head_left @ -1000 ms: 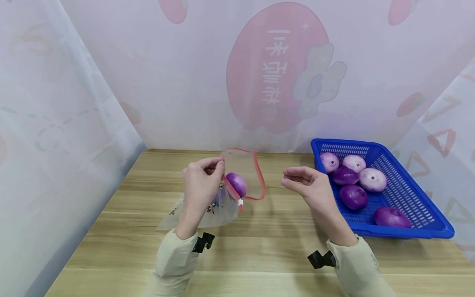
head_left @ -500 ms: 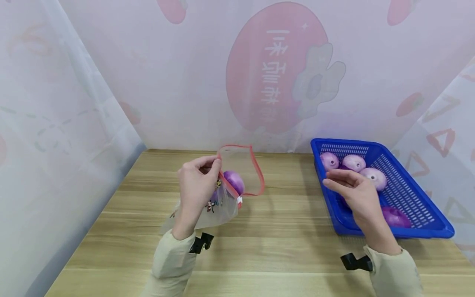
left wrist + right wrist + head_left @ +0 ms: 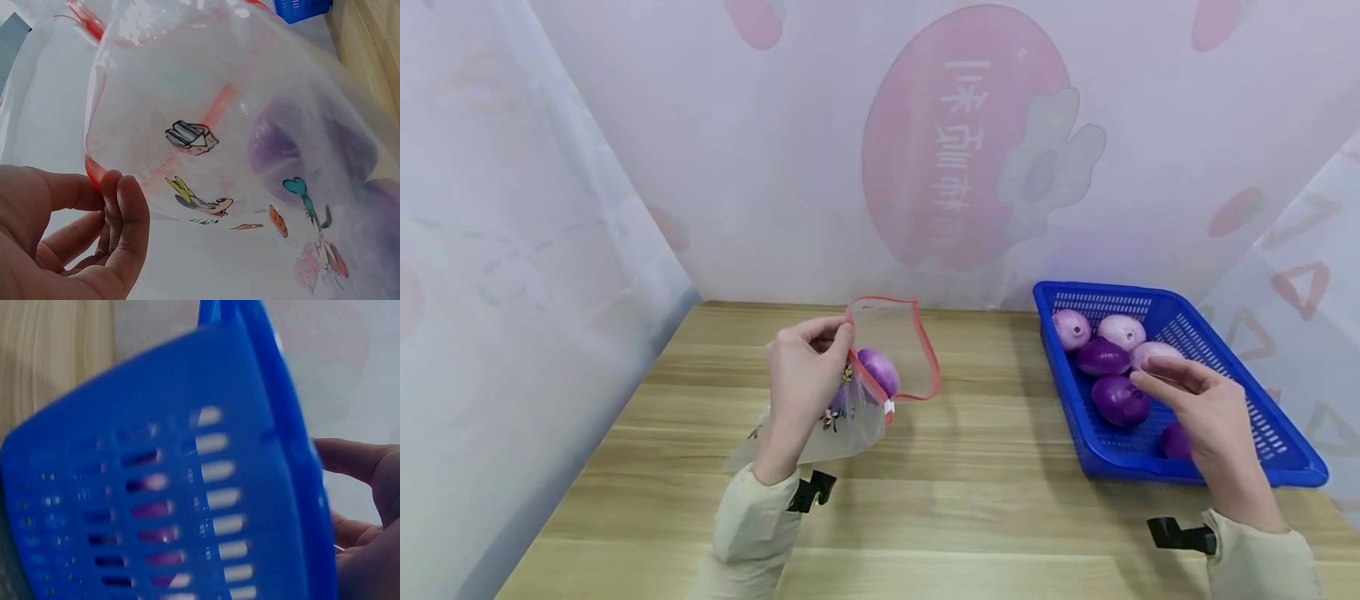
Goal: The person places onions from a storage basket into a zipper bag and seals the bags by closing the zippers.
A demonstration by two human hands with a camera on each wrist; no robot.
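Observation:
My left hand (image 3: 807, 379) pinches the red-edged rim of a clear printed bag (image 3: 842, 433), whose mouth gapes toward the right. Inside the bag, a purple onion (image 3: 877, 372) shows near the mouth; the left wrist view has purple shapes (image 3: 300, 144) through the plastic. Over the right part of the blue basket (image 3: 1078, 417) hovers my right hand (image 3: 1213, 421), fingers relaxed, holding nothing. Below and left of it lie dark purple onions (image 3: 1120, 401) and pale ones (image 3: 1122, 332). In the right wrist view the basket wall (image 3: 187, 381) hides much of the hand (image 3: 369, 506).
The wooden table (image 3: 970, 500) runs under the bag and basket. Behind it stands a pale printed backdrop (image 3: 775, 167), with more printed sheeting at the left and right sides.
My right hand has moved right, from between the bag and basket to above the basket. The left hand keeps its pinch on the bag with only slight movement.

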